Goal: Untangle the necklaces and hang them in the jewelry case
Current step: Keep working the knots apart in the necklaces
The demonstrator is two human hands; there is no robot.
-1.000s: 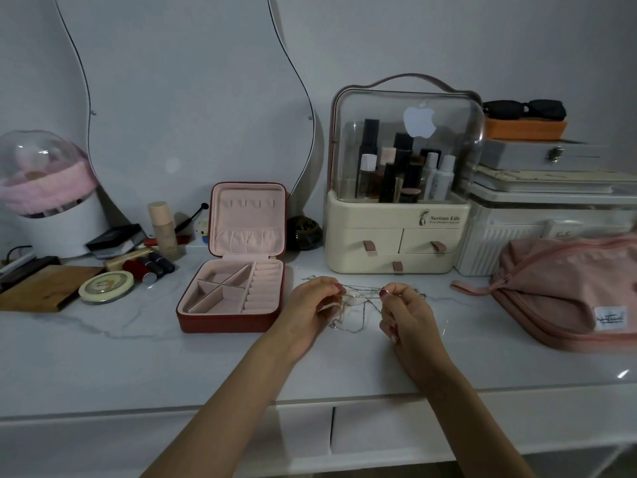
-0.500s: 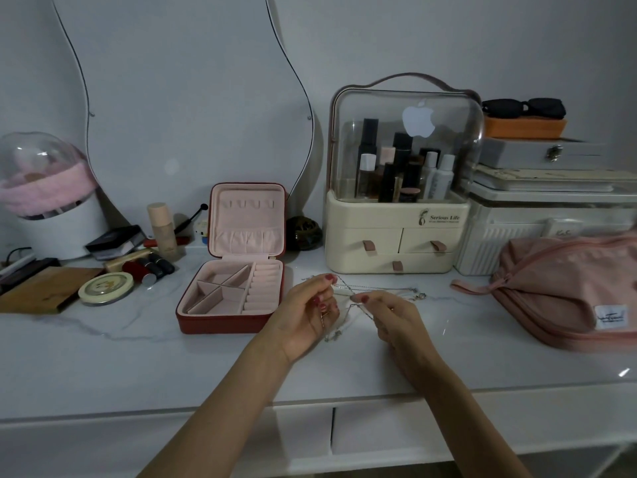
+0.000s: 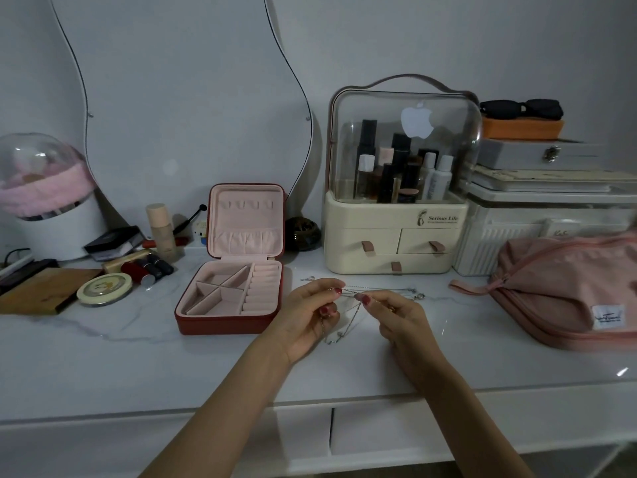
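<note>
Thin silver necklaces (image 3: 355, 307) hang tangled between my two hands, a little above the white marble tabletop (image 3: 103, 353). My left hand (image 3: 308, 315) pinches the chains at their left side with thumb and forefinger. My right hand (image 3: 396, 317) pinches them just to the right, fingertips almost touching the left hand's. Loose ends trail right along the table and dangle below the hands. The red jewelry case (image 3: 231, 270) stands open left of my hands, its pink lid upright with a row of hooks and its tray compartments bare.
A cream cosmetics organizer (image 3: 396, 236) with a clear dome stands behind my hands. A pink fabric pouch (image 3: 565, 291) lies at the right. Lipsticks, a round tin (image 3: 104, 288), a wooden board and a bottle crowd the left. The table's front edge runs under my forearms.
Both hands have drawn closer together and lifted the chains slightly; my right hand's fingertips shifted left to meet the left hand's pinch. The case has not moved.
</note>
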